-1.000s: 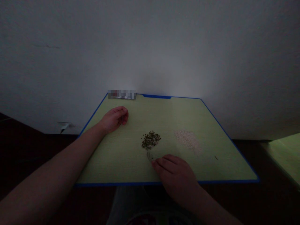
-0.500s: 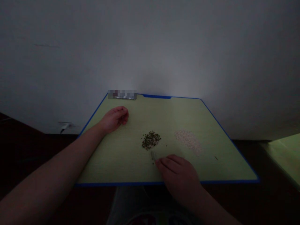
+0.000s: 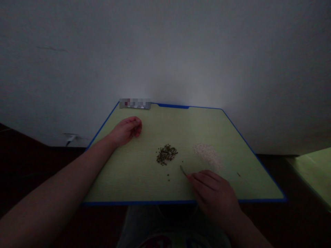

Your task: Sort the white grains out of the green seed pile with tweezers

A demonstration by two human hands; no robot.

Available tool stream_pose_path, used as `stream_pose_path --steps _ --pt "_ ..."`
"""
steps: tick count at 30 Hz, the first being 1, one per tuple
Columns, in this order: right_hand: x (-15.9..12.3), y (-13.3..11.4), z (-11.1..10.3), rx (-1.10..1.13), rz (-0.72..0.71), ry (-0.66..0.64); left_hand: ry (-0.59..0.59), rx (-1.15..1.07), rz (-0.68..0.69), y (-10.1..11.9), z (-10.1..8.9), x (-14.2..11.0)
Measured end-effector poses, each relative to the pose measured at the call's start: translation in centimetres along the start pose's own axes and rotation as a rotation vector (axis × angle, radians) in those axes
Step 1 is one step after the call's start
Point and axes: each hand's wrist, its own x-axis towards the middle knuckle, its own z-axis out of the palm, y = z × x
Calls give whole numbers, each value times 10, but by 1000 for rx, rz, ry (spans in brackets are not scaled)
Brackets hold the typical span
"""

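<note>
My right hand (image 3: 213,193) pinches a pair of slim tweezers (image 3: 183,170) above the near part of the table, their tips pointing up and left. Left of the tips lies a small pile of dark greenish beans or seeds (image 3: 166,154), with a few strays around it. A spread of pale, rice-like grains (image 3: 208,155) lies beyond my right hand. My left hand (image 3: 127,131) rests on the left side of the tabletop, fingers curled closed, with nothing seen in them.
The pale green tabletop (image 3: 124,179) has a blue edge and stands against a grey wall (image 3: 170,51). A flat, blurred-out object (image 3: 136,104) lies at its back left corner. A small dark sliver (image 3: 238,174) is on the right. A plug (image 3: 71,137) sits low on the wall.
My right hand has moved to the right with the tweezers, away from the dark pile. Two stray dark bits now show plainly where the tips were. My left hand stays put.
</note>
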Motion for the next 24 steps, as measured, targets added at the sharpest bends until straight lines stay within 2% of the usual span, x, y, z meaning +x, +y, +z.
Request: stream_pose_path --steps 3,9,19,24 --pt "-2 1 1 -15 -22 3 5 -14 5 0 0 0" --pt "2 11 0 -42 28 -5 32 -2 -14 2 3 0" --pt "2 8 0 34 -48 -8 -5 -1 -3 -1 -1 0" --pt "4 12 1 10 18 24 -2 -4 -5 0 -1 1"
